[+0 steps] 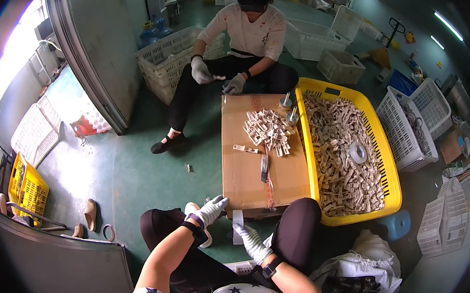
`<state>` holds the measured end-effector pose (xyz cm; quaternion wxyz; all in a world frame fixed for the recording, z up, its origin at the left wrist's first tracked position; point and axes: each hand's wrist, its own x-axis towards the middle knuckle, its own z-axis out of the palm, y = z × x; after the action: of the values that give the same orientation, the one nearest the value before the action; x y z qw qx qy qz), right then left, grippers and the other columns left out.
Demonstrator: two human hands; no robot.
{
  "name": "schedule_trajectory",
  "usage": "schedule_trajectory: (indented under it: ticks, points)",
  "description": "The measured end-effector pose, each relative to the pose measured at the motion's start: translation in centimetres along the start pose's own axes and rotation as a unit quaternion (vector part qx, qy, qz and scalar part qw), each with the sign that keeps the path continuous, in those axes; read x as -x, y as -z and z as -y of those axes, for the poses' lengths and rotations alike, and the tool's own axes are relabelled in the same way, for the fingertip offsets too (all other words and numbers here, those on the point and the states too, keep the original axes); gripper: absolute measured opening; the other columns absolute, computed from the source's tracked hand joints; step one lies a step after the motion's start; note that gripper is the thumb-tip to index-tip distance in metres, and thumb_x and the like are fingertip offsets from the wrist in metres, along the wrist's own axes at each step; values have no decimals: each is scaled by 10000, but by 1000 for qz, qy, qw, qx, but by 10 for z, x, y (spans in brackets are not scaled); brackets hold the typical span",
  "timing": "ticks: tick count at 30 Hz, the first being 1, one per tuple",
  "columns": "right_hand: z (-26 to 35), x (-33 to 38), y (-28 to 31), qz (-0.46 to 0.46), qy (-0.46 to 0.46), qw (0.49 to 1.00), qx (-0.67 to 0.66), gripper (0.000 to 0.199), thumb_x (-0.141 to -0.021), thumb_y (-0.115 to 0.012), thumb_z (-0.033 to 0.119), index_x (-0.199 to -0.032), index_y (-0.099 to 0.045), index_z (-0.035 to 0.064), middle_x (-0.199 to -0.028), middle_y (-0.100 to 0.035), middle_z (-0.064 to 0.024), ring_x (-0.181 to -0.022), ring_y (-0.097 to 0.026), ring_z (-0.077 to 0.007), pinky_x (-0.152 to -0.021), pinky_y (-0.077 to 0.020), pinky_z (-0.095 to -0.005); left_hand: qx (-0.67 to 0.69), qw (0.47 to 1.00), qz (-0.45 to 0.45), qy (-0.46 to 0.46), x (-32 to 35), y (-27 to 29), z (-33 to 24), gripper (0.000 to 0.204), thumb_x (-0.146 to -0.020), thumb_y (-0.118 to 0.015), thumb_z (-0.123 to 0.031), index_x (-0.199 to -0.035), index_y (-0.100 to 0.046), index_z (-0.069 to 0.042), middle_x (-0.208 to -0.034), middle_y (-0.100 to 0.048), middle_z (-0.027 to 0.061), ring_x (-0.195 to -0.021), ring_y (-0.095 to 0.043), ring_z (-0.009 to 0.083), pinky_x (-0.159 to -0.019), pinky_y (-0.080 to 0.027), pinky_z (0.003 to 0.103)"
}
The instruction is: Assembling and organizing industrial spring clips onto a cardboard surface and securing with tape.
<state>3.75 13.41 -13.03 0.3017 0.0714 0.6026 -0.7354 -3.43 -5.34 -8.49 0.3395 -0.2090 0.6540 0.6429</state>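
My left hand (pixel 209 211), in a white glove, is closed near the front left corner of a cardboard box (pixel 292 188). A small dark bit shows at its fingertips, too little to name. Between the hands hangs a flat pale strip (pixel 237 226), which my gloved right hand (pixel 254 244) pinches by its side. On the box top lie a heap of small beige plastic pieces (pixel 269 130), one separate piece (pixel 245 149) and a dark, narrow object (pixel 264 168). Two metal-stemmed items (pixel 292 116) stand at the box's far right corner.
Right of the box, a yellow crate (pixel 392 195) holds many beige pieces and a tape roll (pixel 358 152). Opposite me sits a co-worker (pixel 248 33) with gloved hands. A white sack (pixel 369 254) and blue stool (pixel 397 224) are at lower right; white crates (pixel 153 67) stand behind.
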Motion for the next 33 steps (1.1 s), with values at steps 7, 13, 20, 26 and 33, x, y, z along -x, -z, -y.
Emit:
schedule_trajectory:
  ticks: [7, 13, 20, 26, 33]
  points:
    - [-16, 6, -6, 15, -58, 998, 9, 409, -895, -598, 451, -994, -682, 64, -867, -616, 20, -811, -511, -93, -778, -427, -272, -3, 998, -5, -65, -22, 13, 20, 631, -956, -388, -538, -1422, -388, -113, -1422, -459, 42, -1305, -411, 157, -1085, -210, 273]
    - [-25, 2, 0, 31, -49, 998, -34, 380, -914, -585, 407, -1073, -662, 71, -945, -628, 9, -866, -526, -90, -811, -431, -268, 112, 992, 0, -66, -18, 6, 20, 497, -957, -493, -323, -1385, -426, -80, -1294, -532, 94, -1157, -533, 218, -965, -444, 319]
    - [-33, -5, 1, 39, -51, 998, -11, 384, -914, -581, 409, -1059, -661, 62, -942, -625, 17, -831, -542, -89, -781, -439, -261, 71, 990, 4, -124, -47, 15, 50, 524, -943, -533, -243, -1397, -381, -29, -1294, -517, 94, -1112, -545, 207, -919, -466, 306]
    - [-46, -18, 3, 21, 7, 1000, 5, 392, -919, -572, 413, -1064, -660, 59, -927, -618, 8, -835, -511, -90, -797, -429, -262, 148, 961, -130, -193, -35, -36, 96, 729, -879, -642, -254, -1441, -252, -1, -1343, -434, 145, -1215, -437, 230, -1005, -380, 325]
    - [-27, -9, -10, 13, -8, 999, -32, 273, -919, -601, 278, -1107, -643, 84, -998, -630, 24, -889, -527, -71, -818, -426, -252, 291, 939, -88, -160, -27, -44, 125, 847, -825, -720, -256, -1464, -209, -33, -1381, -403, 173, -1236, -419, 253, -1002, -380, 348]
